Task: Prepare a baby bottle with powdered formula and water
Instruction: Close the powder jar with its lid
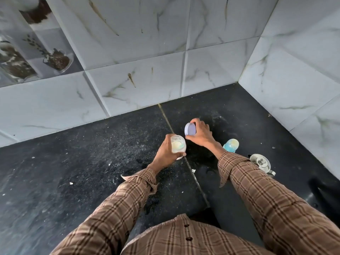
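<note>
View from above of a person in a brown plaid shirt standing at a black speckled counter [92,172] in a corner of white marble-look wall tiles [147,52].

The left hand [166,150] grasps an open jar [178,147] from its left side. The fingers curl around the far side of the jar, and the thumb [179,154] lies across its near side, below the rim. The jar stands upright on the counter, right at a seam between 2 counter slabs. Its mouth is uncovered and shows pale powder inside.

The right hand [200,134] pinches a round lavender lid [190,129] by its rim, with fingertips over the top edge and the thumb at the lower edge. The lid is tilted, its flat face turned toward the camera, and it sits just up and to the right of the jar's mouth, close to it but apart.

A baby bottle [231,145] with a blue body stands upright on the counter behind the right wrist, partly hidden by it. Its top is open and looks pale inside; what it holds cannot be told. Near the right sleeve stands a steel vessel [261,162] with a knobbed lid, partly hidden by the arm.

White specks are scattered across the counter.
</note>
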